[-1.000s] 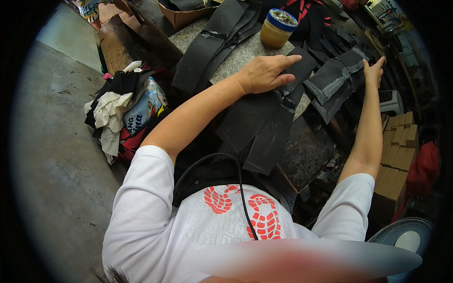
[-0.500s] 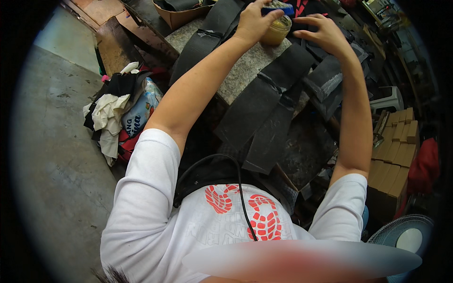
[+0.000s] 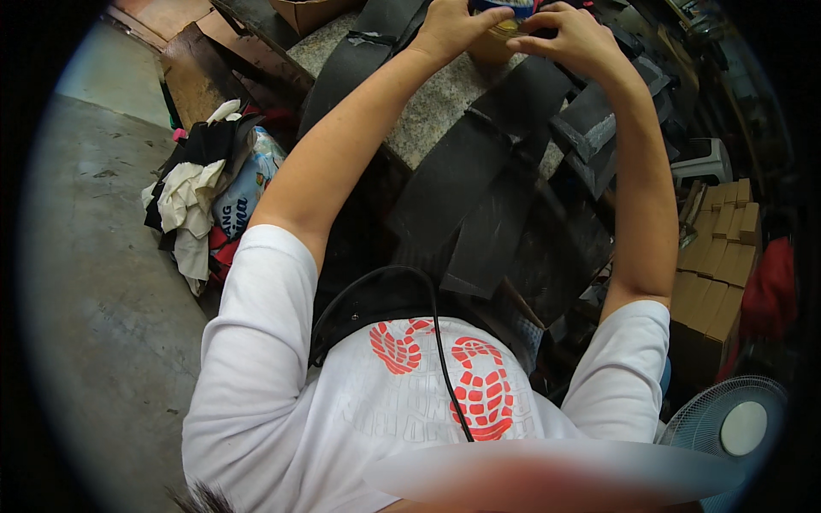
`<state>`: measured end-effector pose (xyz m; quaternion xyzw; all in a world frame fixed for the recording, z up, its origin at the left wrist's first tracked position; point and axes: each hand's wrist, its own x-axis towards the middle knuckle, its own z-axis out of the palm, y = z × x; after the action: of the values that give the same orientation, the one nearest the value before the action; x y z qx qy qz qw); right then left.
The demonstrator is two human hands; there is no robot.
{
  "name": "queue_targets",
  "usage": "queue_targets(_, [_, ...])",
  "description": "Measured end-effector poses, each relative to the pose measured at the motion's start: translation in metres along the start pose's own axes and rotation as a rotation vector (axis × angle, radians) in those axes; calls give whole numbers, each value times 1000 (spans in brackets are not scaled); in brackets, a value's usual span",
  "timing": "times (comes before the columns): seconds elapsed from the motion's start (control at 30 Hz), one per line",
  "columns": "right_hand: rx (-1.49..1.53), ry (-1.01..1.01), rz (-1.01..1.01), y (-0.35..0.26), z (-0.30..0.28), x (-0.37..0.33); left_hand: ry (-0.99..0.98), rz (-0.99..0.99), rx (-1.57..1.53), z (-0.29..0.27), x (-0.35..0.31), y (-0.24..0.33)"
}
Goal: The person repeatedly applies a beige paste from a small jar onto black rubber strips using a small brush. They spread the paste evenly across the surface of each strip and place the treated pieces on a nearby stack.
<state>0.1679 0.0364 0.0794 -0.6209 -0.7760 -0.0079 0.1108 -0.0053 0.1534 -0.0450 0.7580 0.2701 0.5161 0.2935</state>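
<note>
Near: white T-shirt point(image 3: 376, 410) with red print, black cable point(image 3: 440, 342) looped across chest. Fan point(image 3: 727, 427) low right, stacked cardboard boxes point(image 3: 723, 256) beside it. Rag pile point(image 3: 205, 197) on the concrete floor point(image 3: 103, 282) to the left.

Mid: granite-look worktop point(image 3: 428, 115), long black rubber strips point(image 3: 479, 197) draped over its near edge, more strips further right.

Far, top edge: both arms stretched out to a small yellowish jar point(image 3: 494, 38) with a blue top, standing on the worktop and partly cut off by the frame. Left hand point(image 3: 453, 26) is curled around the jar's left side, fingers wrapped on it. Right hand point(image 3: 569, 38) is half-closed, fingertips pinched at the jar's top rim. Whether the lid is on or loose: cannot tell.
</note>
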Motion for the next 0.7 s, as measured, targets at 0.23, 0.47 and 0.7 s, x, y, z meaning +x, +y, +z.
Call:
queue_targets(0.23, [263, 296, -80, -6, -26, -90, 73, 248, 492, -24, -50, 44])
queue_targets(0.47, [577, 128, 121, -74, 59, -185, -702, 392, 411, -55, -130, 83])
queue_targets(0.7, [640, 263, 64, -98, 111, -166, -581, 369, 554, -54, -114, 77])
